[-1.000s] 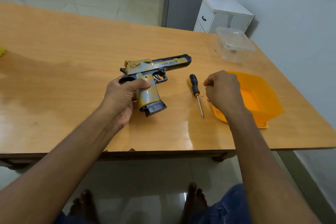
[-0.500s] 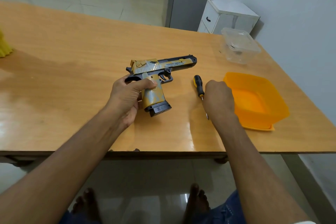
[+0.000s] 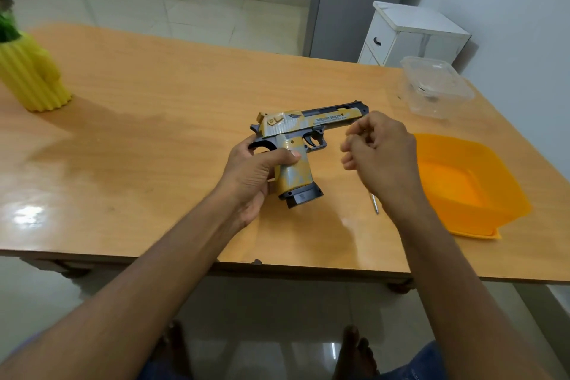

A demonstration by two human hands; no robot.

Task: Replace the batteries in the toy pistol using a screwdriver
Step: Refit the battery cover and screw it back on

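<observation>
The yellow-and-grey plastic toy pistol [image 3: 303, 140] is held just above the wooden desk [image 3: 154, 120], its barrel pointing right and slightly away, its handle slanting down toward the person with the black base at the near end. The left hand [image 3: 249, 177] grips that handle from the left, thumb wrapped across its side and fingers behind it.

The right hand [image 3: 381, 153] hovers just right of the trigger guard and below the barrel, near the pistol but not touching it. Its fingers are loosely curled; whether the tips pinch something small, such as a screw, is too blurred to tell.

The relation that matters: the metal-shafted screwdriver [image 3: 375, 203] lies on the desk directly beneath the right hand, which hides all but its tip. That tip points toward the person, so the long axis likely runs near to far with the handle under the palm. The right hand is far the nearer one, and a straight drop would probably meet the handle.

A shallow orange plastic tray [image 3: 493, 203] sits right of that hand, and a clear plastic container [image 3: 435, 89] further back.
</observation>
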